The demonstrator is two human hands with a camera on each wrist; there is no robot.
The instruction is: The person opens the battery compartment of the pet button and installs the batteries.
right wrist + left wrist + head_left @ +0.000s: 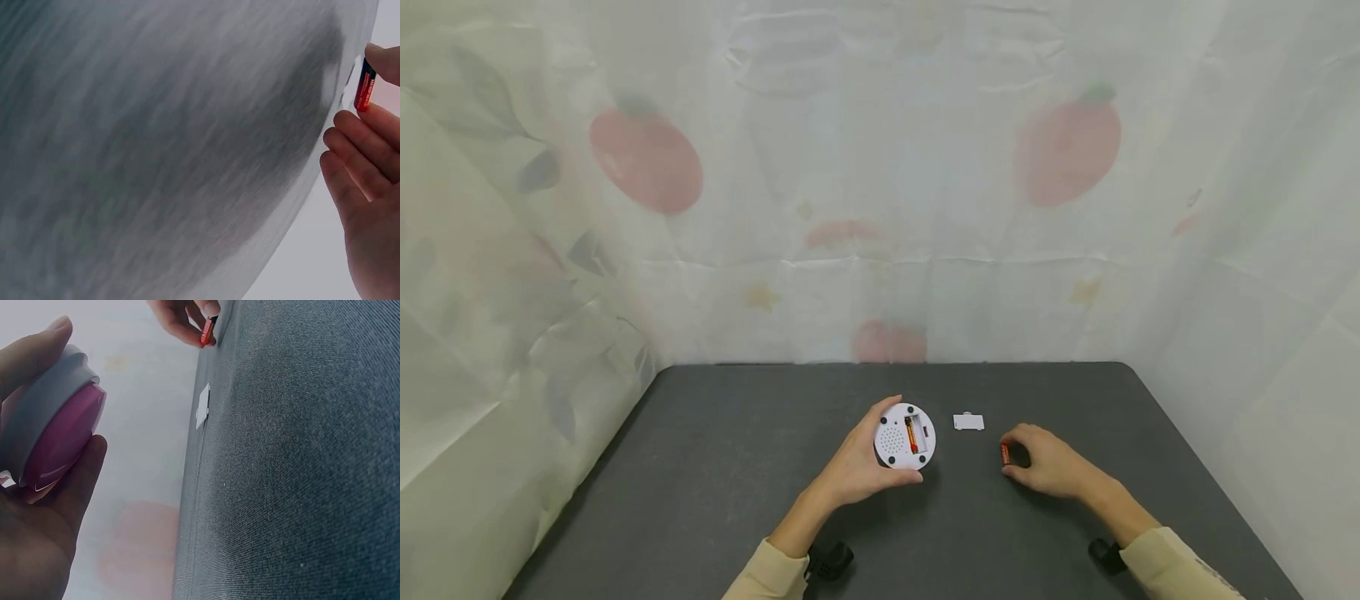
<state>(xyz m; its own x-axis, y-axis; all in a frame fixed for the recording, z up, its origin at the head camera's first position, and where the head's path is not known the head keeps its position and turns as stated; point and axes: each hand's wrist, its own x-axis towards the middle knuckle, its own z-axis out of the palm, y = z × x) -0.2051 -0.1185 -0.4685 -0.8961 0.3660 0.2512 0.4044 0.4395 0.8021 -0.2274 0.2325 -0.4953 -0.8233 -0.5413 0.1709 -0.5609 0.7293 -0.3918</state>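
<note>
One half-curled left hand [859, 469] grips white round device [900, 437]; half-curled right hand [1049, 462] pinches red battery [1005, 454].

On the left, the round white-and-pink device [893, 437] is held, an orange-and-black cylindrical battery [912, 434] seated inside; right of it, the flat white rectangular cover [968, 422] is laid on the dark-grey table [730, 458]; farther right, a red-and-black cylindrical battery [365, 87] is held!

Distant head view looks forward-down; close wrist views share the red battery [365, 85].
</note>
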